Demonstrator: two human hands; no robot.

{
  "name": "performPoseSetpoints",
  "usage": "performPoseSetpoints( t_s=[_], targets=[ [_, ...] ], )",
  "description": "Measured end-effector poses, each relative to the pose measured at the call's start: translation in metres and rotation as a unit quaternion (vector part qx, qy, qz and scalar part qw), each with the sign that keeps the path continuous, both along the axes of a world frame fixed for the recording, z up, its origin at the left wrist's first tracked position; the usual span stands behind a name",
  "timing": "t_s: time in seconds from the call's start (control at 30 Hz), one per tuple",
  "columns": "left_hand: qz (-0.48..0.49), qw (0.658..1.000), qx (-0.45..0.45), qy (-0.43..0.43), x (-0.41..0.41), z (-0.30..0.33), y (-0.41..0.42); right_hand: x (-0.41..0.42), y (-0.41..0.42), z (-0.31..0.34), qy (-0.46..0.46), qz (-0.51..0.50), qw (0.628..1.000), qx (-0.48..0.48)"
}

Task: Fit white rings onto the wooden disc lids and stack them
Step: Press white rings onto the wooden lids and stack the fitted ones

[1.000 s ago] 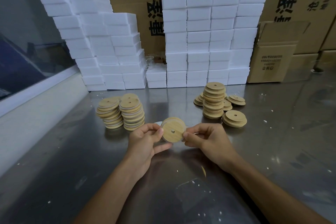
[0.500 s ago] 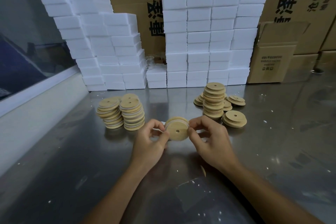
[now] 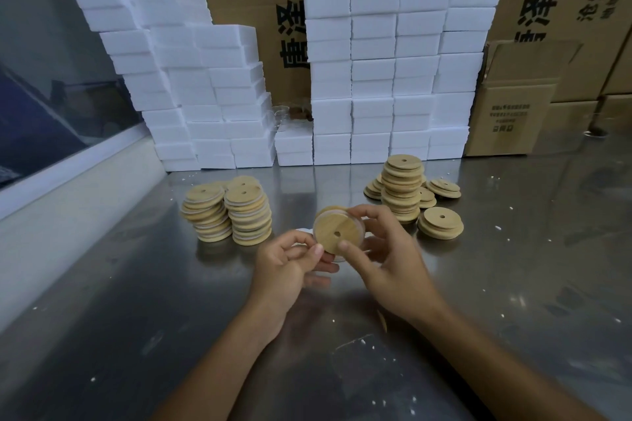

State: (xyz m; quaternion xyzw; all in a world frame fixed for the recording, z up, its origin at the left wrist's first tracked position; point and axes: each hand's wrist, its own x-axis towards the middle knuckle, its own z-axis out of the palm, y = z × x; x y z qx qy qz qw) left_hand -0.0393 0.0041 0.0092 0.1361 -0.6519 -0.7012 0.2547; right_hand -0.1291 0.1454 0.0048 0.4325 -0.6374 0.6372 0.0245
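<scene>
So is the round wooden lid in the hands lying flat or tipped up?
Tipped up: the round wooden lid faces the camera, pinched between both hands, off the steel table.

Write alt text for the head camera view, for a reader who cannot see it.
Two hands hold a wooden disc lid above a steel table, the left hand pinching its lower left edge and the right hand curled round its right side. Stacks of ringed lids stand to the left, bare lids to the right, white foam blocks behind.
</scene>
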Motion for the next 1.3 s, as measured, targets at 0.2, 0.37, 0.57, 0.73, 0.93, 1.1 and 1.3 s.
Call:
performPoseSetpoints(
  t_s=[0.2,0.37,0.57,0.73,0.93,1.1,1.3],
  targets=[
    [0.017,1.0,0.002,-0.019,-0.002,-0.001,0.003,-0.004,-0.001,-0.005,0.016,-0.014,1.0,0.019],
    [0.056,0.998,-0.043,-0.003,-0.001,0.0,0.003,-0.002,0.001,0.0,0.116,-0.039,0.991,0.06],
    [0.075,0.986,-0.15,0.012,-0.002,-0.005,0.004,-0.004,0.007,0.004,0.197,-0.069,0.969,0.135],
    [0.066,0.987,-0.141,0.029,-0.003,-0.006,0.001,-0.003,0.008,0.004,0.233,-0.086,0.952,0.18],
    [0.064,0.991,-0.115,0.028,-0.004,-0.003,-0.001,-0.003,0.005,-0.006,0.154,-0.077,0.976,0.137],
    [0.117,0.99,-0.066,0.039,0.001,0.007,-0.011,-0.006,0.003,-0.006,0.002,-0.099,0.991,0.094],
    [0.206,0.969,0.101,0.089,0.004,0.04,-0.031,-0.009,0.003,-0.006,-0.024,-0.122,0.985,0.12]
  ],
)
